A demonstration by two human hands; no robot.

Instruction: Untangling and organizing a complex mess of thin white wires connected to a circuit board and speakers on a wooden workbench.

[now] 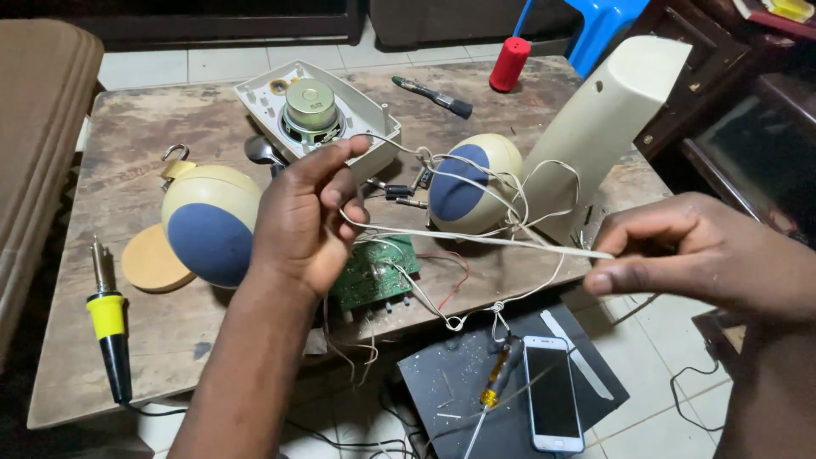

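while my left hand (pixel 316 223) pinches one end of the white wire (pixel 476 240) and my right hand (pixel 680 251) clamps the other, it runs taut left to right above the wooden table (pixel 144 340). tangled thin wires (pixel 510 191), a circuit board (pixel 374 272) and a round speaker (pixel 467 183) crowd beneath.

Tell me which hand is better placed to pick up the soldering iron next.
Left, probably. The left hand pinches the white wire on the side of the table where the soldering iron lies, near its front-left edge. The right hand holds the wire's far end beyond the table's right edge.
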